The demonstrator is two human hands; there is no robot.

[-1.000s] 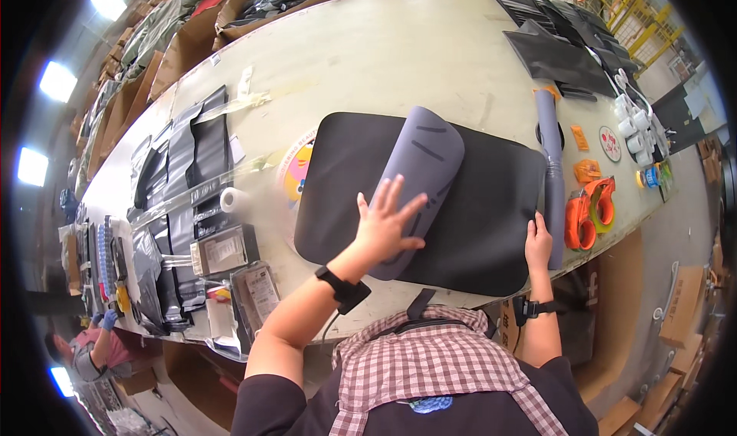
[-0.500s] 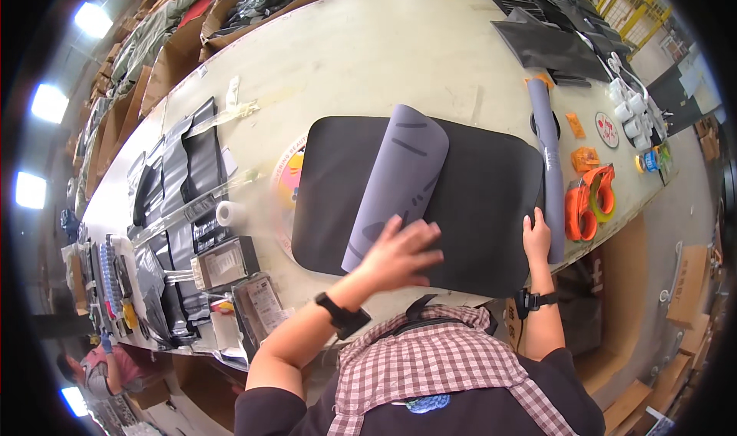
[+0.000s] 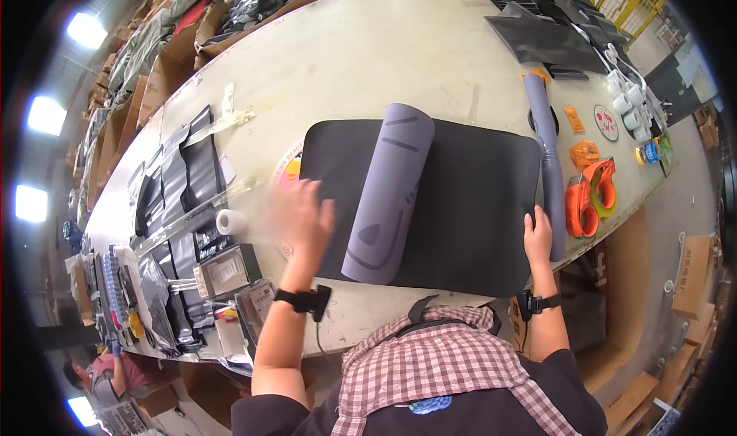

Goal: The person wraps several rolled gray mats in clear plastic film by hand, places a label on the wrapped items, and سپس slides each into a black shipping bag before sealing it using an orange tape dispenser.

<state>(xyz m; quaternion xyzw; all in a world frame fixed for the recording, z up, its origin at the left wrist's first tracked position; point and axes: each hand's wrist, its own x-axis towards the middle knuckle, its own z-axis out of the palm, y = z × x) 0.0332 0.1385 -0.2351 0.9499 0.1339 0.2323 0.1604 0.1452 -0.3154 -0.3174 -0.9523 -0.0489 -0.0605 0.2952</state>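
A mat with a black side facing up [image 3: 476,198] lies across the table in front of me. On its left part sits a purple rolled or folded portion [image 3: 391,198] with dark line markings; whether it is joined to the black sheet is hard to tell. My left hand [image 3: 307,225] hovers blurred by the mat's left edge, fingers spread and holding nothing. At the right edge, my right hand [image 3: 539,238] rests against the black mat, its thumb and fingers apart. Just beyond it lies a slim purple roll [image 3: 547,160], partly in clear wrap.
Orange tape dispensers [image 3: 591,198] stand at the right, near white rolls [image 3: 631,110]. Black plastic bags [image 3: 537,41] are piled far right, with more grey bags [image 3: 188,175] at left. A small white roll [image 3: 230,222] and boxes [image 3: 228,271] sit left. Another person [image 3: 107,374] is at lower left.
My left hand has swung left, off the purple portion. That portion's loose right flap has closed in, leaving a narrower roll. My right hand stays at the mat's right edge.
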